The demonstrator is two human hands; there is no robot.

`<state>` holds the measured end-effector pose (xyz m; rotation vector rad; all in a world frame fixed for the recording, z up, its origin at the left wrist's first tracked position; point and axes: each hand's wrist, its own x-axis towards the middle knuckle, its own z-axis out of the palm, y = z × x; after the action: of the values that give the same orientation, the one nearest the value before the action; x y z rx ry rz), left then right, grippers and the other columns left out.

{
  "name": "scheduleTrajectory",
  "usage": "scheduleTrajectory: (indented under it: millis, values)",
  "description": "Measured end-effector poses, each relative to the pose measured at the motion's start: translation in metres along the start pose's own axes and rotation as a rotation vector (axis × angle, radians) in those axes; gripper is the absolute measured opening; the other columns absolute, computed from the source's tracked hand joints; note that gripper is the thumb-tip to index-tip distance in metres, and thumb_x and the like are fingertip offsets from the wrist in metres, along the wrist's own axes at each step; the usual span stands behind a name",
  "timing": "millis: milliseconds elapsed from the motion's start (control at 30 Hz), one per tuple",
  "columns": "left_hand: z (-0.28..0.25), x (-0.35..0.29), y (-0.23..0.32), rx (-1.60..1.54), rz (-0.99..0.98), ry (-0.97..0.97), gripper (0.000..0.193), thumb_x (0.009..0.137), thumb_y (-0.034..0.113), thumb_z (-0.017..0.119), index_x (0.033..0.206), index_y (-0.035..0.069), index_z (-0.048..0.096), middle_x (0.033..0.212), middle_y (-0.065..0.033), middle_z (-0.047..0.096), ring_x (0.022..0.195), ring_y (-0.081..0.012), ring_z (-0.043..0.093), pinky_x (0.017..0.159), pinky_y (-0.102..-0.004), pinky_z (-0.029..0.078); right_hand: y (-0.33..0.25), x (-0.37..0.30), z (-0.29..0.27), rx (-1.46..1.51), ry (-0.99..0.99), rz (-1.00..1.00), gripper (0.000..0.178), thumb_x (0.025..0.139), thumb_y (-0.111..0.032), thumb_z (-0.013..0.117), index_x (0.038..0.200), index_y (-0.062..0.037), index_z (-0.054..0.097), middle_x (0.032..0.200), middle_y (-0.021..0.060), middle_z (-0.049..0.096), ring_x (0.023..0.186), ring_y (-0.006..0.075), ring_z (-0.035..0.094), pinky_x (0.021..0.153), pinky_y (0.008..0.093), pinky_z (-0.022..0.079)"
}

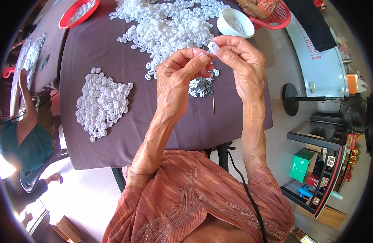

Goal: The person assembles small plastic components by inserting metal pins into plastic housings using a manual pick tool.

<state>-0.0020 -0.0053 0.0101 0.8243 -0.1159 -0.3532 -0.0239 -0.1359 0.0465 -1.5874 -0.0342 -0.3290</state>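
Above the table, my right hand (pixel 248 67) pinches a small white oval plastic piece (pixel 213 47) between thumb and fingers. My left hand (pixel 174 83) is closed close beside it, thumb against fingertips; what sits in that pinch is too small to make out. Beneath the hands lies a little heap of small grey metal parts (pixel 201 87). A thin wooden stick (pixel 213 106) rests just nearer to me. Behind my hands spreads a large pile of white two-holed plastic pieces (pixel 170 28). Another heap of such pieces (pixel 103 103) lies to the left.
A white bowl (pixel 221 25) holding pale pieces stands at the back right, beside a red basket (pixel 282 16). A red tray (pixel 64 21) is at the far left. Another person (pixel 26 137) sits at a neighbouring table. A black shelf (pixel 312 139) stands on the right.
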Motion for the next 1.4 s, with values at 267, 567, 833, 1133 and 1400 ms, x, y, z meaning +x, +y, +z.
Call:
scheduleTrajectory:
  millis: [267,567,833,1133,1400]
  values:
    - [-0.002,0.0,-0.001,-0.001,-0.013,-0.004,0.016,0.077,0.012,0.063,0.085,-0.002,0.059,0.081,-0.011,0.063,0.069,-0.0156,0.06,0.061,-0.0255,0.048,-0.005,-0.002,0.0,-0.198,0.003,-0.02,0.018,0.079,-0.009,0.061,0.093,0.0017,0.061,0.079,0.0083,0.063,0.073,0.0098,0.059,0.068,0.0209,0.047]
    - [-0.003,0.003,-0.001,-0.162,-0.078,-0.06,0.012,0.08,0.008,0.06,0.085,-0.003,0.057,0.081,-0.0122,0.061,0.073,-0.0202,0.062,0.067,-0.0291,0.052,0.014,0.002,-0.018,-0.342,-0.119,-0.337,0.011,0.077,-0.004,0.061,0.087,-0.0024,0.063,0.078,0.0035,0.061,0.072,0.0102,0.056,0.068,0.0232,0.045]
    - [-0.002,0.001,-0.004,-0.135,-0.016,-0.035,0.014,0.079,0.007,0.061,0.085,-0.004,0.057,0.079,-0.0098,0.06,0.072,-0.0197,0.062,0.066,-0.0295,0.052,0.01,-0.007,-0.011,-0.357,-0.061,-0.274,0.013,0.073,-0.003,0.063,0.086,-0.0024,0.063,0.076,0.0041,0.059,0.073,0.0112,0.055,0.065,0.0232,0.044]
    - [0.002,0.0,-0.005,-0.095,-0.026,-0.002,0.015,0.079,0.009,0.062,0.084,-0.004,0.057,0.081,-0.0112,0.061,0.072,-0.0187,0.061,0.067,-0.0294,0.052,0.01,-0.011,-0.009,-0.18,-0.004,-0.078,0.018,0.075,0.002,0.058,0.092,0.0005,0.06,0.081,0.0035,0.058,0.075,0.0083,0.054,0.069,0.0208,0.044]
    - [0.001,0.0,-0.008,0.005,0.003,-0.011,0.012,0.078,0.007,0.062,0.085,-0.003,0.059,0.077,-0.0091,0.061,0.067,-0.0141,0.059,0.062,-0.0256,0.049,0.007,-0.009,-0.006,-0.134,0.008,-0.054,0.019,0.077,0.001,0.054,0.095,0.0012,0.06,0.085,0.0033,0.058,0.078,0.0081,0.053,0.073,0.0203,0.042]
